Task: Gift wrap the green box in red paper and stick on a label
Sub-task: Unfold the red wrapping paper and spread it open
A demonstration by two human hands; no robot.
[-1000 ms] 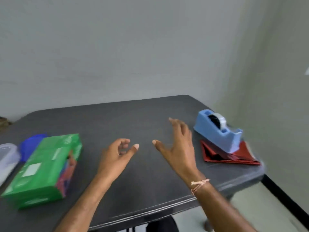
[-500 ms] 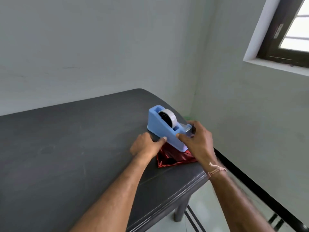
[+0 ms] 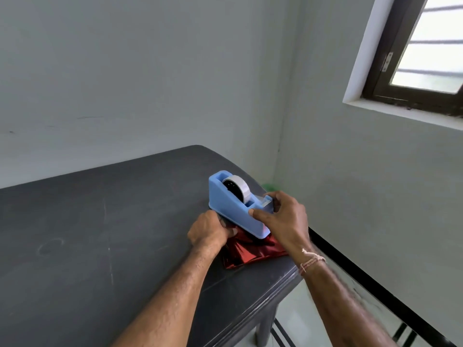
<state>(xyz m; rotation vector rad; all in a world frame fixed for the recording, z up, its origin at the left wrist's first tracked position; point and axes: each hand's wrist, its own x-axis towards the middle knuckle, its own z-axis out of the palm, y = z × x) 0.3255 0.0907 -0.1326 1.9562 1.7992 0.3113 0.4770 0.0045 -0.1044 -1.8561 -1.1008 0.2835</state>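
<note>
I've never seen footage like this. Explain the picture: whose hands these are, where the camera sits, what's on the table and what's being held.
There is no machine here. A person works with two bare hands, and the single camera is worn on the head, looking forward and down, so both arms reach in from the bottom of the picture. On the dark table lies shiny red paper, near the right corner, with a blue tape dispenser standing on it. The right hand grips the front end of the tape dispenser. The left hand has its fingers curled at the edge of the red paper, apparently pinching it. The green box is out of view.
</note>
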